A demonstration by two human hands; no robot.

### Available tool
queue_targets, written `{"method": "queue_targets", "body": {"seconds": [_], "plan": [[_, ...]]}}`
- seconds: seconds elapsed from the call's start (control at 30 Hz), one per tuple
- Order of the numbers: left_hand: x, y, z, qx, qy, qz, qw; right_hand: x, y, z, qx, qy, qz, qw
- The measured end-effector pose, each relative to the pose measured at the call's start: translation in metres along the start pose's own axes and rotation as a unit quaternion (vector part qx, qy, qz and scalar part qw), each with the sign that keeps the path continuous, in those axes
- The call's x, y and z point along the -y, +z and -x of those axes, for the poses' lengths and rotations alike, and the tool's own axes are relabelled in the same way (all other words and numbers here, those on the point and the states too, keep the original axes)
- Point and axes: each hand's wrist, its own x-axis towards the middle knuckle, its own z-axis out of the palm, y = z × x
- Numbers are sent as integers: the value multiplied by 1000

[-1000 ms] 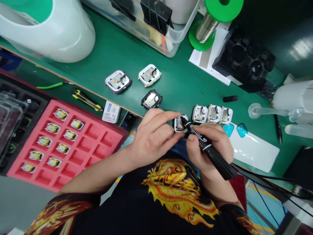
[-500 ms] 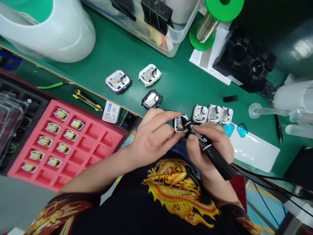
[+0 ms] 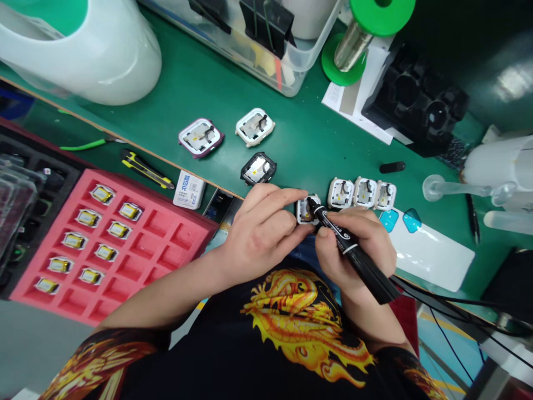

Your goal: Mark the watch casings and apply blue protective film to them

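Observation:
My left hand [image 3: 264, 228] pinches a small white square housing [image 3: 305, 211] at the near edge of the green mat [image 3: 300, 133]. My right hand [image 3: 353, 250] grips a black marker [image 3: 350, 250], its tip resting on the inside of that housing. Three similar white housings [image 3: 362, 193] stand in a row just right of it. A black housing [image 3: 258, 168], a white one [image 3: 255, 127] and a purple one [image 3: 201, 137] lie farther left on the mat.
A red foam tray [image 3: 166, 233] with several yellow cells sits at the left, a yellow utility knife [image 3: 145, 168] and a white box [image 3: 189, 190] beside it. Green solder spool [image 3: 366, 28], clear bin [image 3: 287, 61], black fixture [image 3: 416, 100], marker cap [image 3: 392, 166] and white card [image 3: 433, 255] surround the work.
The marker tip has shifted very slightly on the housing; both hands stay in place.

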Motion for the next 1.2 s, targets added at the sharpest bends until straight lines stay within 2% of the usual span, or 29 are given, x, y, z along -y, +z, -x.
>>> {"method": "queue_targets", "body": {"seconds": [0.43, 1.03, 1.2], "plan": [[0, -1, 0, 5, -4, -1, 1000, -1, 2, 2, -7, -1, 19, 1000], [-1, -2, -1, 2, 5, -4, 1000, 1, -1, 0, 12, -3, -4, 1000], [-1, -1, -1, 0, 5, -5, 1000, 1, 0, 1, -1, 8, -13, 1000]]}}
